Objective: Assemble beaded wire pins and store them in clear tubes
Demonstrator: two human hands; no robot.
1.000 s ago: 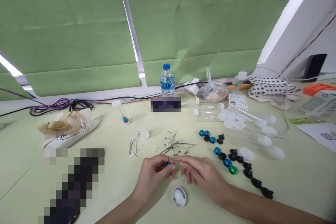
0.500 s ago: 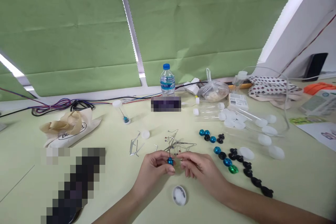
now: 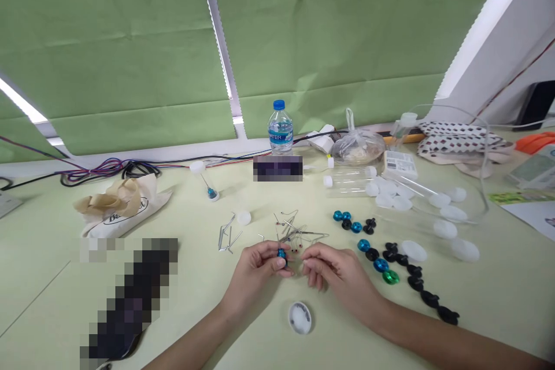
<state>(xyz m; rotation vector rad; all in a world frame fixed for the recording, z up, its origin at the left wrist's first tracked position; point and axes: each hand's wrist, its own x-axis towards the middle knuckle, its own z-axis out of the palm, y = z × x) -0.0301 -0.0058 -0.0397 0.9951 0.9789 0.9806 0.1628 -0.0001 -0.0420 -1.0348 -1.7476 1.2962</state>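
My left hand grips a shiny blue knob with a thin metal rod standing up from it. Just to its right, my right hand is closed, thumb against fingertips; anything between them is too small to make out. A gap separates the two hands. Beyond them lies a loose pile of thin bent metal rods, some with small coloured ends. Nearer to me sits a shallow white cap with small dark bits inside.
On the right are blue, green and black knobs, clear tubes and white caps. Hex keys lie left of the pile. A capped tube, cloth bag and water bottle stand farther back.
My right hand has drawn slightly away from the rod and knob. The left hand keeps its hold on the blue knob, now tilted a little. The whole view has shifted slightly.
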